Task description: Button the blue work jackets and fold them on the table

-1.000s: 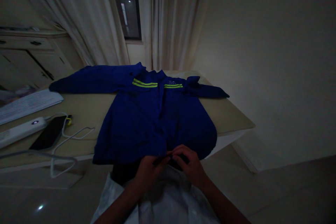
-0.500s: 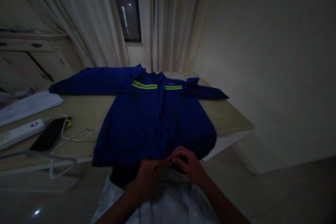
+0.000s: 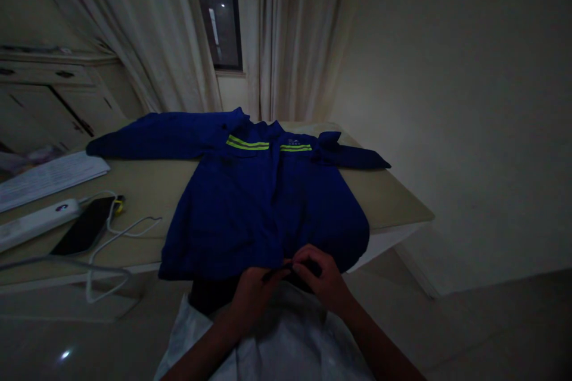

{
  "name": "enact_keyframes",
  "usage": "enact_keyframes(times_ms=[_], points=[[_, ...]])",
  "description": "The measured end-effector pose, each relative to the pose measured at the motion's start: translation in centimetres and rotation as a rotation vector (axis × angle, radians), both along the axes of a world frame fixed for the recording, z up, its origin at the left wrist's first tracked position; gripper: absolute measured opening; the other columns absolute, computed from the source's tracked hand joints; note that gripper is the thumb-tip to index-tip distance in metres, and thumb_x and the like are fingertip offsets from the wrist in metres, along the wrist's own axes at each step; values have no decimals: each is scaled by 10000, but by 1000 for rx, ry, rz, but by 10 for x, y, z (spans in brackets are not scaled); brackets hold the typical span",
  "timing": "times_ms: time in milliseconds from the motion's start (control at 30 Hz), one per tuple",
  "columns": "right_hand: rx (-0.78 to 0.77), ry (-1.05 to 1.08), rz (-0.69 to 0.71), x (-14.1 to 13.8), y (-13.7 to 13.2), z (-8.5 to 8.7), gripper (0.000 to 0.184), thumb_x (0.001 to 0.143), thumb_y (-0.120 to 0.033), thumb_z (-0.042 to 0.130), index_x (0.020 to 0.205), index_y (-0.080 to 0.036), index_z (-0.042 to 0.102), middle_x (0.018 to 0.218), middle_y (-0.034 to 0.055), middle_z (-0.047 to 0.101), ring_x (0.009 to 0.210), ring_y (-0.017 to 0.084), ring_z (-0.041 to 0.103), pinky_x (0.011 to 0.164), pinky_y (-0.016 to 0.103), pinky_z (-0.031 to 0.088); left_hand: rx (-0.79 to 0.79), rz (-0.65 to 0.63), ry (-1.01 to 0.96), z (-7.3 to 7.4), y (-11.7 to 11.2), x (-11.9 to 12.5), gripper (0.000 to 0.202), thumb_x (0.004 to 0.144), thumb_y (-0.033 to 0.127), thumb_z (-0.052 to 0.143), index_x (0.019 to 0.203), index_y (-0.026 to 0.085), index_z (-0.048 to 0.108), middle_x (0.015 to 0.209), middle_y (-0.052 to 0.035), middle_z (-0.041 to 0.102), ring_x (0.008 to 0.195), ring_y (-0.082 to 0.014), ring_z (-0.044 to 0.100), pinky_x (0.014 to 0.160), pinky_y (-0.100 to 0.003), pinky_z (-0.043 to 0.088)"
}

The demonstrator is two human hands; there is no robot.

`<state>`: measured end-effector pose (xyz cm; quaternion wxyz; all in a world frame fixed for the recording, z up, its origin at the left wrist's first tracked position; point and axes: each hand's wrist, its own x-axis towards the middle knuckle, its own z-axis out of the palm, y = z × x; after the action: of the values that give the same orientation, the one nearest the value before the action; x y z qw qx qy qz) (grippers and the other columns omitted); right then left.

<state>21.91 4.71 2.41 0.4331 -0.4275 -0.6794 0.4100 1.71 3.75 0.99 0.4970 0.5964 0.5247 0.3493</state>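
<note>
A dark blue jacket (image 3: pixel 232 208) with yellow-green stripes across its chest lies spread on the table, sleeves out to both sides. Its lower hem hangs over the near edge. At the middle of that hem, where the front opening ends, my left hand (image 3: pixel 257 289) pinches the fabric. Close against it, my right hand (image 3: pixel 319 274) has thumb and fingers pressed together on the hem's other side. The small part between the fingertips is too dark to make out.
On the table's (image 3: pixel 179 184) left lie a black phone (image 3: pixel 84 229), a white power strip (image 3: pixel 40 223), a looping white cable (image 3: pixel 96 262) and printed papers (image 3: pixel 53 175). A wall (image 3: pixel 469 131) rises at the right; curtains (image 3: pixel 295 41) hang behind.
Both hands stay at the hem's middle, with only slight finger movement. The whole view has shifted a little; the jacket lies as before.
</note>
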Motion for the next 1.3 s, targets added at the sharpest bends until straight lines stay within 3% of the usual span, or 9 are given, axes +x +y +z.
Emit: enact_keyframes(times_ms=[300, 567, 800, 1067, 1200, 1300], points=[[-170, -58, 71, 6, 3, 3, 147, 901, -356, 757, 879, -211, 746, 931, 33, 714, 870, 191, 671, 794, 304, 504, -57, 1, -25, 8, -2, 1, 308, 873, 436, 623, 933, 247, 859, 1029, -58, 828, 992, -292, 758, 957, -371, 569], [-234, -57, 88, 7, 4, 3, 171, 881, -379, 771, 869, -209, 765, 914, 37, 725, 845, 190, 665, 783, 305, 507, -32, -23, -32, -6, -4, 1, 307, 899, 381, 612, 1000, 226, 857, 1078, -63, 821, 1070, -282, 751, 992, -354, 562], [-290, -45, 100, 11, 6, 1, 150, 865, -348, 767, 834, -201, 769, 908, 36, 719, 866, 196, 659, 809, 311, 480, -36, -61, -42, -8, -2, 1, 304, 866, 368, 626, 1011, 227, 854, 1082, -66, 818, 1013, -275, 766, 991, -395, 575], [-312, -38, 96, 9, 6, -4, 154, 836, -357, 790, 830, -205, 762, 911, 40, 723, 877, 210, 659, 800, 321, 473, 13, -104, -32, -17, -1, -1, 311, 908, 353, 605, 1069, 233, 841, 1133, -62, 806, 1071, -278, 757, 999, -403, 576], [-273, -54, 89, 9, 7, -7, 166, 872, -369, 758, 849, -204, 753, 927, 42, 715, 876, 203, 648, 799, 318, 468, 19, -53, -30, -16, -2, -3, 319, 878, 360, 667, 1121, 227, 826, 1170, -67, 796, 1115, -286, 746, 1018, -401, 571], [-235, -73, 80, 9, 7, -6, 167, 899, -368, 734, 861, -205, 747, 913, 34, 701, 860, 192, 639, 792, 312, 457, 54, -31, -59, -14, -3, -5, 314, 882, 383, 692, 1121, 227, 824, 1138, -69, 807, 1045, -275, 766, 983, -388, 589]])
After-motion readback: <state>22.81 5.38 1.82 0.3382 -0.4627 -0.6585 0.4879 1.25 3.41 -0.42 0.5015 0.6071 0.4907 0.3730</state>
